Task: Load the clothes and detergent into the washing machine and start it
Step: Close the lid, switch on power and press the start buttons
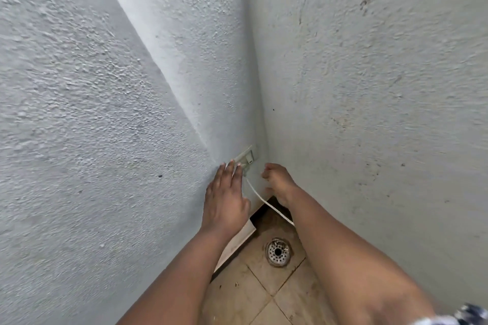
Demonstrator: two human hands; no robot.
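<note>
A white wall socket [247,155] sits low in the corner where two textured white walls meet. A white power cord [266,202] runs from the socket down to the right and passes behind my right forearm. My left hand [227,198] reaches to the socket with straight fingers, the fingertips touching its lower edge and the plug there. My right hand [278,182] hovers just right of the socket, fingers loosely curled, holding nothing. No washing machine, clothes or detergent are in view.
Brown floor tiles [264,295] fill the bottom of the corner, with a round metal floor drain [277,252] between my forearms. A pale skirting strip [237,243] runs along the foot of the left wall. The walls stand close on both sides.
</note>
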